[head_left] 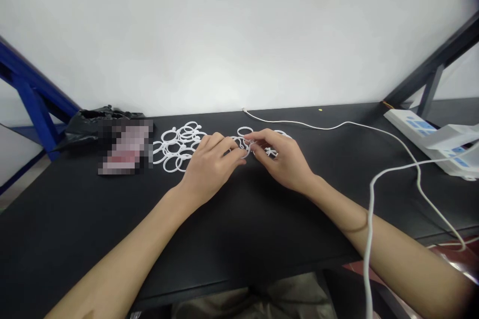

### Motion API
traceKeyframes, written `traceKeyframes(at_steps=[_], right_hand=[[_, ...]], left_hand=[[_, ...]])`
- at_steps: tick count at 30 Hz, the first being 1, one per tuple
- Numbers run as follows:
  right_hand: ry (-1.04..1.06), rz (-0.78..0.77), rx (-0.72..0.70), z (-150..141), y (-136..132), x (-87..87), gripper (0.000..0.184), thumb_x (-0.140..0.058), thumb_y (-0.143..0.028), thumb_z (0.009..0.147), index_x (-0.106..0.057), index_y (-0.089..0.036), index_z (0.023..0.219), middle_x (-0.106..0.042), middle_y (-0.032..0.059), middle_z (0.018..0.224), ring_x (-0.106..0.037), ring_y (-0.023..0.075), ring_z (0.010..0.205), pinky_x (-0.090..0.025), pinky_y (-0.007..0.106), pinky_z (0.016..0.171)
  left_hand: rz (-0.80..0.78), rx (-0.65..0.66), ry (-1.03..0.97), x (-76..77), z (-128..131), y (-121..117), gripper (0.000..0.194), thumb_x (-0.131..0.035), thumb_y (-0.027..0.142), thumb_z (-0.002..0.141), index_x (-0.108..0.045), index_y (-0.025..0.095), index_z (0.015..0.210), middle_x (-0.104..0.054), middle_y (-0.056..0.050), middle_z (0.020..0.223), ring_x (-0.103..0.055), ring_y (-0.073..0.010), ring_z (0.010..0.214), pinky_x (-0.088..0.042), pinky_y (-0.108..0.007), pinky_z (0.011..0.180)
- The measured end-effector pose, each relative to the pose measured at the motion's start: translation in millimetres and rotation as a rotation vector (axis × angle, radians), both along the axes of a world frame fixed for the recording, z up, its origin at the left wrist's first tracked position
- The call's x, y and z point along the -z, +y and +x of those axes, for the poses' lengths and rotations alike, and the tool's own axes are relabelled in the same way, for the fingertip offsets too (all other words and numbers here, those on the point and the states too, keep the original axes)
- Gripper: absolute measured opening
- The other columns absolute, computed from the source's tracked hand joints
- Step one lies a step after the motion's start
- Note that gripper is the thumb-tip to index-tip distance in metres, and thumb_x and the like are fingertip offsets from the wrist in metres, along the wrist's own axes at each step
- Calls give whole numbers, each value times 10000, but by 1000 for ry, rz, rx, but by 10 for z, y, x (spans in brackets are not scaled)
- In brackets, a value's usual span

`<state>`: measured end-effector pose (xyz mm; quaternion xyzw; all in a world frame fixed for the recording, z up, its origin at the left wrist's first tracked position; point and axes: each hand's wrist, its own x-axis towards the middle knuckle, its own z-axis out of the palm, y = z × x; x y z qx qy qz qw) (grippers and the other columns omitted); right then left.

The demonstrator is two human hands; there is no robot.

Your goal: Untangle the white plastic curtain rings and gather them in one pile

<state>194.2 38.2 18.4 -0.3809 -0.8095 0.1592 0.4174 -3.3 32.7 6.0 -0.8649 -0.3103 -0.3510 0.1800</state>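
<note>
My left hand (pixel 211 164) is closed, its thumb and fingertips at a thin white ring (pixel 245 154) low over the black table. Across from it, my right hand (pixel 284 159) pinches the same ring with thumb and index finger; the fingers partly hide it. A pile of similar white rings (pixel 174 148), some with a small knob, lies to the left of my left hand. Another loose ring (pixel 245 131) lies just beyond my fingertips. More small white pieces (pixel 270 151) show beneath and behind my right hand, partly covered.
A black plastic bag (pixel 88 124) and a blurred pinkish packet (pixel 125 149) lie at the left. A white power strip (pixel 422 129) stands at the right. One white cable (pixel 310 125) runs along the back of the black table (pixel 239 239); another (pixel 370 219) crosses before my right forearm.
</note>
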Motion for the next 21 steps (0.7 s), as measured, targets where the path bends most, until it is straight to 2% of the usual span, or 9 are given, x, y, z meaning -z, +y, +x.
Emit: traceKeyframes(at_steps=[6,14,17,21], right_hand=[[28,-2,21,1,-3,-9,140,-580,-175,915,-680,-186,1012,-705,16,848,-606,118,703,-499,253,647],[9,-11,21,-8,-4,-28,106,-592,-156,910,-685,-176,959,-713,22,870,-612,117,723,-482,240,649],[-11,13,25,-10,-9,-23,106,-592,-144,913,-684,-176,954,-712,22,866,-621,118,730,-485,239,660],[-42,77,-2,-1,-13,5,131,-579,-148,926,-689,-183,989,-710,25,871,-633,121,744,-489,237,660]], left_hand=[[-16,-11,-6,-2,3,-12,57,-598,196,931,-648,169,942,-673,-45,850,-513,-189,783,-434,-348,737],[-61,-31,7,17,-18,-10,106,-573,262,951,-650,191,959,-682,-46,871,-530,-200,801,-443,-362,755],[-67,-54,-49,6,-8,-25,187,-598,343,933,-651,181,1011,-677,-60,894,-545,-216,824,-457,-373,767],[-132,-124,-139,4,7,-37,319,-609,394,914,-624,135,1099,-673,-103,1036,-575,-244,934,-467,-395,824]])
